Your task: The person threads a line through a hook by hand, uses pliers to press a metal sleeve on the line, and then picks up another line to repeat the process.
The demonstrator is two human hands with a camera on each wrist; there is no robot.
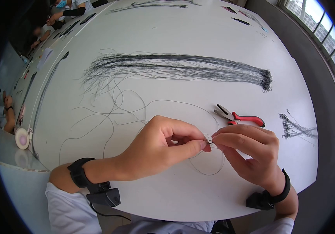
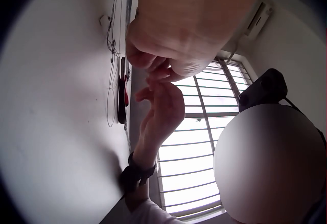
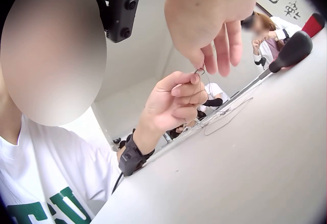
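Note:
My left hand (image 1: 163,142) pinches a small dark hook (image 3: 200,71) between thumb and forefinger. From the right, my right hand (image 1: 249,150) meets it, its thumb and forefinger pinching thin line (image 3: 208,88) right at the hook. The other fingers of the right hand are loosely bent, as the right wrist view shows. Loops of the fine grey line lie on the white table (image 1: 167,195) beneath and beyond both hands. Just past the right hand lie pliers (image 1: 247,118) with red handles, their jaws pointing left.
Across the table stretches a long bundle of dark lines (image 1: 175,66) with clustered hooks at its right end. A smaller bunch (image 1: 292,126) lies by the right edge. Farther back are more strands (image 1: 155,6) and a black tool (image 1: 241,21). Other people sit at the left.

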